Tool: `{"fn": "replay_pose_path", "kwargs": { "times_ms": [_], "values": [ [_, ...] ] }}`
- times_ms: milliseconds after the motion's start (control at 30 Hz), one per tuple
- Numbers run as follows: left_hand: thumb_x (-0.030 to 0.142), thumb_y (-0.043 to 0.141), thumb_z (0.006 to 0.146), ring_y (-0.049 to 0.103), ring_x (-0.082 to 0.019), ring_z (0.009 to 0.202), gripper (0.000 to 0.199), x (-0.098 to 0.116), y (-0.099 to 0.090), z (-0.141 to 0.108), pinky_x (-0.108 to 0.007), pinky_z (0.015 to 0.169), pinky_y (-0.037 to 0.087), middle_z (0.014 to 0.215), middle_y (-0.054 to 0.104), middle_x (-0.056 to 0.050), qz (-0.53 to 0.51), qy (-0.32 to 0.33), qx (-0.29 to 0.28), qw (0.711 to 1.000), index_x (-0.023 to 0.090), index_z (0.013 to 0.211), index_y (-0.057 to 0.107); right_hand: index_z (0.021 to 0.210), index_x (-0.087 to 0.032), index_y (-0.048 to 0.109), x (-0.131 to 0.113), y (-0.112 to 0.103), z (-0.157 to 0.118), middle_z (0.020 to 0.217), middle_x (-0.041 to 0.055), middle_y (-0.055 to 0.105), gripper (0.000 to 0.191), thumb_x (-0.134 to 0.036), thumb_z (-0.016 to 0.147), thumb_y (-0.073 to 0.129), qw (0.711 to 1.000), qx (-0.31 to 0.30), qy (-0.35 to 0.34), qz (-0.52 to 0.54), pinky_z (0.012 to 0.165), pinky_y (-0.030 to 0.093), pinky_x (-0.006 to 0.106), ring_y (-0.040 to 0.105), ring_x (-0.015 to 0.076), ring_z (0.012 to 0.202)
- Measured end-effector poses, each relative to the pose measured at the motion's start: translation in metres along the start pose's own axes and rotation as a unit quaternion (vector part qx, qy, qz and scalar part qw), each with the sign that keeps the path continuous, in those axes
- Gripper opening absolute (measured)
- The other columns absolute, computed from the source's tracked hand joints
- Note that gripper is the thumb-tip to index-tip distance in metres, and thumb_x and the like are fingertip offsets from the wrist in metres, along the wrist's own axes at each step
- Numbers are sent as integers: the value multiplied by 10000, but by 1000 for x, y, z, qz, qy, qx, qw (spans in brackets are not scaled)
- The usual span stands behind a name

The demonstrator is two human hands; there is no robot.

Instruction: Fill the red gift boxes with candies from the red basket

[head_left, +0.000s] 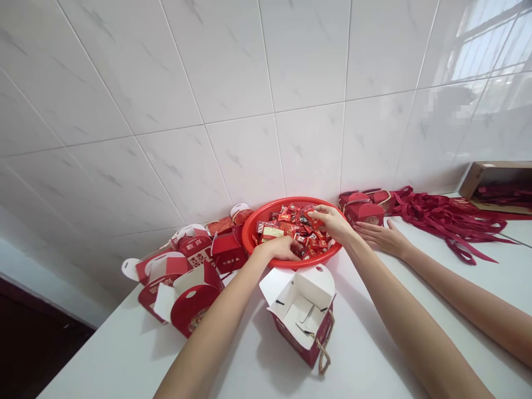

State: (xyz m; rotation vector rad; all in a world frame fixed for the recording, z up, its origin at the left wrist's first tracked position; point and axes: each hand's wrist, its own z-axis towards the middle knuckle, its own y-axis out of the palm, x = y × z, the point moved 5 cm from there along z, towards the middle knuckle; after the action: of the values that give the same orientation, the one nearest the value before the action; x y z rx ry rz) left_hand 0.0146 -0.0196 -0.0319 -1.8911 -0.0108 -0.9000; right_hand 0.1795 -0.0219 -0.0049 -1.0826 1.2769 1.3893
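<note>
Under both hands sits a red basket (pixel 291 264) of wrapped sweets (pixel 310 239). The left hand (pixel 286 249) dips its bent fingers among them near the front rim; whether it grips any, I cannot tell. Beyond and right of it, the right hand (pixel 333 223) has its fingertips at a red-wrapped piece (pixel 318 224), its hold equally unclear. Just nearer than the left hand stands an open-topped box (pixel 303 316), flaps raised; more red boxes (pixel 193 299) cluster to that hand's left. Right of the right hand, another person's hand (pixel 382 238) rests on the table (pixel 357 332).
</note>
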Motion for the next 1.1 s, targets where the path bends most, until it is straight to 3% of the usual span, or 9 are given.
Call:
{"fn": "replay_pose_path", "kwargs": {
  "times_ms": [233, 400, 500, 733, 800, 867, 967, 1033, 1100],
  "values": [
    [271, 808, 409, 681, -308, 767, 299, -7, -8, -3, -343, 675, 514, 788, 746, -74, 90, -106, 63, 988, 229, 693, 724, 706, -210, 598, 1, 0, 0, 791, 18, 681, 284, -283, 598, 851, 1000, 5, 5, 3, 571, 481, 247, 616, 153, 716],
    [245, 799, 419, 659, -324, 805, 212, -3, -4, -2, -392, 758, 522, 698, 702, -64, 100, -69, 34, 992, 244, 616, 722, 704, -212, 595, 1, -1, 1, 817, 25, 679, 287, -271, 587, 850, 1000, 16, 2, 6, 567, 492, 247, 622, 165, 750],
    [232, 779, 441, 655, -297, 789, 206, -2, -5, -2, -340, 709, 518, 721, 706, -66, 122, -70, 35, 989, 241, 643, 738, 701, -213, 582, 1, -1, 2, 800, 21, 678, 303, -285, 590, 855, 1000, 11, -1, 0, 564, 490, 249, 623, 162, 730],
    [166, 670, 588, 623, -191, 686, 84, 6, 0, -5, -251, 602, 429, 705, 688, -9, 149, -72, -45, 985, 198, 666, 672, 695, -196, 602, -3, 1, -3, 763, 6, 679, 248, -266, 608, 824, 1000, 29, 1, -2, 548, 464, 228, 600, 133, 682],
    [233, 673, 657, 595, -184, 655, 68, 9, -4, -6, -266, 599, 411, 656, 650, 0, 109, -51, -2, 993, 194, 624, 628, 691, -192, 608, -5, 0, -5, 780, 10, 684, 225, -255, 615, 810, 999, 35, -1, 6, 562, 470, 227, 606, 137, 708],
    [318, 651, 735, 569, -179, 632, 184, 10, -14, -7, -279, 609, 400, 631, 622, 3, 58, -25, 98, 993, 195, 609, 596, 688, -190, 609, -6, 0, -5, 774, 12, 678, 211, -253, 624, 800, 999, 42, 1, 15, 567, 474, 229, 603, 139, 713],
    [355, 611, 793, 557, -178, 641, 233, 6, -32, -11, -286, 646, 397, 637, 614, 5, -14, -1, 260, 966, 197, 624, 582, 699, -187, 618, -5, -2, -3, 773, 12, 676, 207, -260, 628, 798, 999, 46, 2, 24, 574, 479, 239, 596, 137, 697],
    [356, 620, 788, 549, -175, 635, 235, 0, -37, -12, -286, 649, 397, 618, 602, 10, -72, -1, 306, 949, 195, 623, 571, 706, -187, 621, -4, -2, -2, 787, 16, 683, 218, -269, 625, 807, 999, 40, 2, 22, 582, 484, 245, 598, 140, 699],
    [365, 639, 771, 555, -173, 636, 235, -5, -39, -11, -286, 652, 405, 612, 604, 11, -136, 6, 312, 940, 191, 628, 569, 703, -190, 615, -2, -2, -1, 785, 18, 684, 227, -273, 625, 811, 999, 35, 4, 17, 585, 485, 245, 604, 147, 712]
  ]
}}
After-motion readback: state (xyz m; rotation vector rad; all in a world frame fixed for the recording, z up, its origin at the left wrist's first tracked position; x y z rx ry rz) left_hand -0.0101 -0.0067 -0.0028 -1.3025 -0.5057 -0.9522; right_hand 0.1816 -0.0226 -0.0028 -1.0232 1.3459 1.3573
